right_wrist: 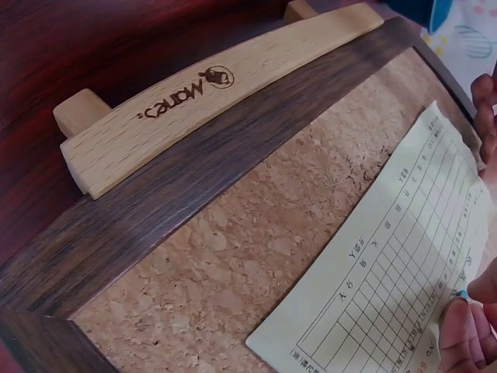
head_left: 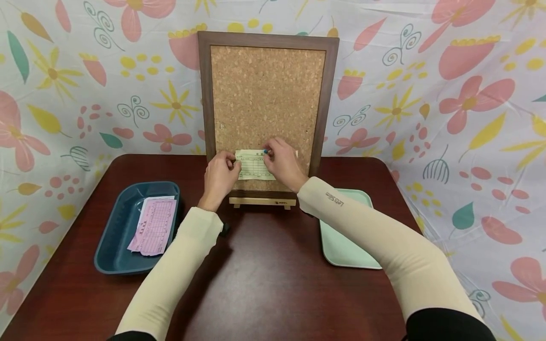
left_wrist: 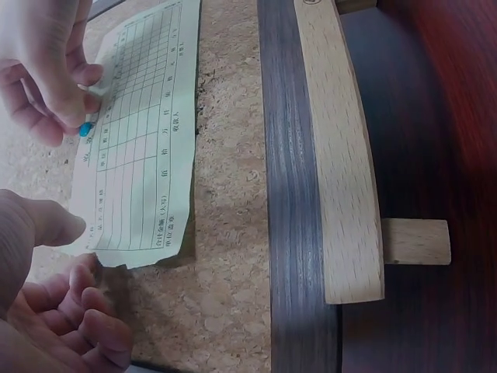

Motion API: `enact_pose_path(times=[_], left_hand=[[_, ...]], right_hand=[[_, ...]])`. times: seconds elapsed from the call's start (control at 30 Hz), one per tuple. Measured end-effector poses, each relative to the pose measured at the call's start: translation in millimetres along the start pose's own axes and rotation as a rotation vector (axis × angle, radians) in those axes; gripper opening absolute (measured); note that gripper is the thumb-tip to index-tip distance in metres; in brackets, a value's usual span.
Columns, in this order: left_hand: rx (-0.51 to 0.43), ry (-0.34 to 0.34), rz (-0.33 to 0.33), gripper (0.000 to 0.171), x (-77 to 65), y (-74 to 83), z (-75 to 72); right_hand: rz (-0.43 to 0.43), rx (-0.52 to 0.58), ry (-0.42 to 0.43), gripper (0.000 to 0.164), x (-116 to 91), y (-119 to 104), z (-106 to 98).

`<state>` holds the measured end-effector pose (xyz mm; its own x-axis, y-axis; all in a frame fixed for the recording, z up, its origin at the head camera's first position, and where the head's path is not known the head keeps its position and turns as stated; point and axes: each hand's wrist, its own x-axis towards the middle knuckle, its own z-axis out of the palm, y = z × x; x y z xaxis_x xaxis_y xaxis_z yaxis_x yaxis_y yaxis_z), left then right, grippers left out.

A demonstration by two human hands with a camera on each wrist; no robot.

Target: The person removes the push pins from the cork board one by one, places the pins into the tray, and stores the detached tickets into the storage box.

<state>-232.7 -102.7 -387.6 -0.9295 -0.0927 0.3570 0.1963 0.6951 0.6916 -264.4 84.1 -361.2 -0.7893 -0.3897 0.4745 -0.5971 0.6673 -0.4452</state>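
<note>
A pale green receipt slip [head_left: 251,169] with a printed grid lies against the lower part of a framed corkboard [head_left: 268,94]. At its left end my left hand [head_left: 221,175] pinches the edge, thumb [left_wrist: 58,224] on the printed face and curled fingers by the torn corner. My right hand [head_left: 283,163] is at the slip's top edge, pinching a small blue push pin [left_wrist: 85,130] between thumb and fingertips. The pin's point is hidden. In the right wrist view the slip's lower corner [right_wrist: 268,338] stands a little off the cork.
The board stands on a wooden easel ledge [right_wrist: 217,93] on the dark red table [head_left: 273,284]. To the left, a blue tray [head_left: 113,237] holds pink and white slips [head_left: 155,222]. A pale green tray [head_left: 345,246] lies to the right, partly under my right forearm. Flowered cloth hangs behind.
</note>
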Motion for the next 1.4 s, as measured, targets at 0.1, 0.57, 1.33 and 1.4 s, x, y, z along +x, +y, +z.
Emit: enact_pose_path(times=[0.1, 0.57, 1.33, 1.4], left_hand=[[-0.005, -0.005, 0.003, 0.017, 1.4, 0.9, 0.8], [-0.035, -0.003, 0.07, 0.01, 1.2, 4.3, 2.3], [-0.068, 0.062, 0.095, 0.01, -0.2, 1.6, -3.1], [-0.07, 0.071, 0.099, 0.01, -0.6, 0.5, -3.6]], right_hand=[[0.003, -0.024, 0.004, 0.017, 2, -1, 1], [0.064, -0.131, 0.046, 0.007, 8, -7, 6], [-0.114, -0.02, 0.087, 0.008, -1, 12, 6], [-0.138, -0.003, 0.094, 0.007, -4, 14, 3]])
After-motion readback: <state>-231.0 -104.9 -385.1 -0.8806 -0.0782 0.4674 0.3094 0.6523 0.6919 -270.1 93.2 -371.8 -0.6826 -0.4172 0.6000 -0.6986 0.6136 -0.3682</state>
